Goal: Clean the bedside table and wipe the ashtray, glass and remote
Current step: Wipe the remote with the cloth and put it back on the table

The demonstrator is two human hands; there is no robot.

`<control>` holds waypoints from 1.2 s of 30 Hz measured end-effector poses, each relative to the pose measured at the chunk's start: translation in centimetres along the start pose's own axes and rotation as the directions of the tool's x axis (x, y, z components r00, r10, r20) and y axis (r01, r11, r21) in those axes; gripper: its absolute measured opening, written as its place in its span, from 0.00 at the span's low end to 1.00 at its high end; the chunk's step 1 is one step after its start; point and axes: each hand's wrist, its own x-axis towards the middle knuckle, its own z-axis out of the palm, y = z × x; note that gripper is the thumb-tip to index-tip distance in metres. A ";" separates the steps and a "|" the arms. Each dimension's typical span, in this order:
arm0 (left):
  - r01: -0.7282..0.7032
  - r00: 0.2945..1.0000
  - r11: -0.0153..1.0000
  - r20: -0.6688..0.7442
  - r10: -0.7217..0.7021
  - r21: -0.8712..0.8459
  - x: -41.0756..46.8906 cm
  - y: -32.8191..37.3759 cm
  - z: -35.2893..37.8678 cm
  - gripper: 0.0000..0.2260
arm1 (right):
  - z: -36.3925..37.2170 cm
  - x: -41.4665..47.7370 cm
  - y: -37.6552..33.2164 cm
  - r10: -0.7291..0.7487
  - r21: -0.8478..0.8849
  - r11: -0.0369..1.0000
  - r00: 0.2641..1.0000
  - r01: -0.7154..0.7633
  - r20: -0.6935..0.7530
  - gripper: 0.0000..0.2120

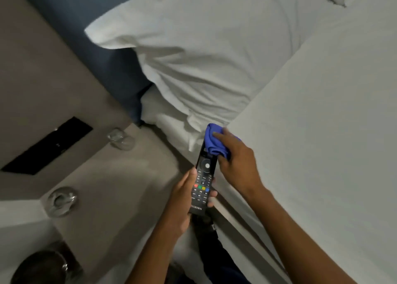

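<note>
My left hand [182, 200] grips the lower half of a black remote [203, 183] with coloured buttons, held upright between the bedside table and the bed. My right hand [234, 161] presses a bunched blue cloth [211, 143] against the remote's top end. On the grey bedside table [120, 189] a clear drinking glass [120, 139] stands near the wall, and a round glass ashtray [62, 201] sits at the table's left edge.
A bed with white sheets [322, 133] and a large white pillow [204, 54] fills the right side. A black switch panel [47, 146] is set in the grey wall behind the table. A dark round bin [40, 268] stands at the bottom left.
</note>
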 end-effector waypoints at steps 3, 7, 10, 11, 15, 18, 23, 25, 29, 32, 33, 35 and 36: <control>-0.073 0.989 0.997 -0.132 0.073 0.002 -1.2 1.0 -3.6 0.16 | 4.6 -0.1 -2.8 -0.009 -0.029 0.999 0.992 0.013 0.125 0.27; -0.173 0.935 0.979 -0.330 0.127 -0.112 -2.6 1.8 -8.0 0.13 | 9.9 -3.0 -7.4 -0.105 0.017 0.995 0.974 0.103 0.202 0.25; -0.247 0.918 0.905 -0.383 0.104 -0.347 -3.5 2.1 -12.1 0.15 | 13.6 -6.1 -9.9 -0.161 0.107 0.985 0.940 0.134 0.302 0.25; -0.257 0.914 0.866 -0.399 0.074 -0.428 -3.9 2.2 -13.5 0.17 | 14.6 -7.1 -10.2 -0.181 0.129 0.981 0.927 0.146 0.329 0.25; -0.261 0.889 0.791 -0.458 -0.027 -0.553 -5.3 1.4 -18.6 0.26 | 16.9 -10.2 -10.7 -0.251 0.175 0.966 0.866 0.193 0.432 0.26; -0.253 0.876 0.739 -0.472 -0.099 -0.624 -6.2 0.6 -21.2 0.27 | 17.4 -11.7 -10.3 -0.264 0.166 0.964 0.803 0.207 0.534 0.28; -0.288 0.831 0.771 -0.548 -0.094 -0.569 -8.6 -0.7 -23.9 0.08 | 17.2 -11.6 -10.2 -0.087 0.072 0.996 0.767 0.054 0.635 0.25; -0.216 0.810 0.879 -0.580 -0.083 -0.426 -9.7 -1.2 -24.2 0.13 | 17.3 -10.7 -10.8 -0.040 0.085 0.996 0.830 -0.009 0.557 0.25; -0.171 0.857 0.940 -0.516 -0.006 -0.296 -11.1 -2.1 -24.0 0.14 | 19.6 -8.4 -13.1 -0.158 0.106 0.987 0.882 0.124 0.444 0.22; -0.172 0.892 0.928 -0.453 0.004 -0.331 -11.2 -2.5 -23.3 0.13 | 21.8 -6.9 -14.5 -0.282 0.074 0.957 0.851 0.279 0.442 0.26; -0.168 0.896 0.925 -0.445 -0.002 -0.341 -11.1 -2.4 -23.0 0.13 | 22.4 -6.7 -14.9 -0.308 0.046 0.944 0.825 0.326 0.473 0.27; -0.175 0.897 0.918 -0.441 0.000 -0.355 -10.7 -2.6 -22.8 0.14 | 23.3 -6.8 -15.1 -0.319 -0.017 0.917 0.758 0.398 0.568 0.27; -0.185 0.894 0.909 -0.447 -0.001 -0.372 -10.5 -2.5 -22.7 0.14 | 23.5 -7.1 -15.0 -0.315 -0.031 0.907 0.724 0.421 0.614 0.27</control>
